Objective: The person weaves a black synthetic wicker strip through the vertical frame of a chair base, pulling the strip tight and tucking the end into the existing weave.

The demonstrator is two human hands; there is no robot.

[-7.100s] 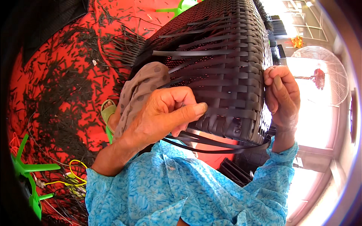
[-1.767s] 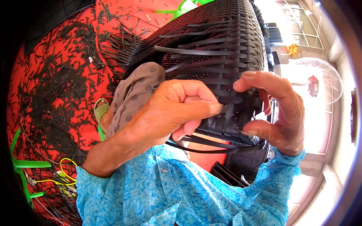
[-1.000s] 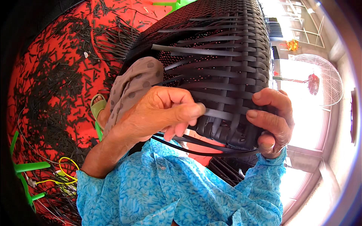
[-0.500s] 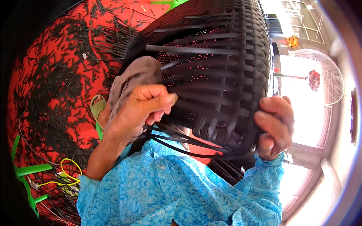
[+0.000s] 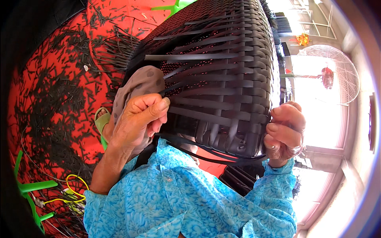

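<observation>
A dark woven wicker piece (image 5: pixel 234 71) made of flat black strips stands tilted in front of me, with several loose strip ends fanning out to its left. My left hand (image 5: pixel 139 119) is closed, thumb pressed against the bent forefinger, and a flat black strip (image 5: pixel 198 114) runs from its fingertips into the weave. At the right edge of the wicker piece, my right hand (image 5: pixel 286 129) curls its fingers against the corner; the inner fingertips are partly hidden. Thin black strands (image 5: pixel 206 152) hang in a loop below the piece, between both hands.
Many short black offcuts (image 5: pixel 59 99) litter the red floor covering (image 5: pixel 85 135) on the left. Green plastic legs (image 5: pixel 37 185) and a yellow cord loop (image 5: pixel 75 186) lie at the lower left. My knee (image 5: pixel 147 81) touches the piece. A caged fan (image 5: pixel 329 75) stands at the right.
My left hand has drawn slightly left with the strip, away from the weave. The right hand stays at the edge. The wicker piece sits slightly further left in view and looks sharper.
</observation>
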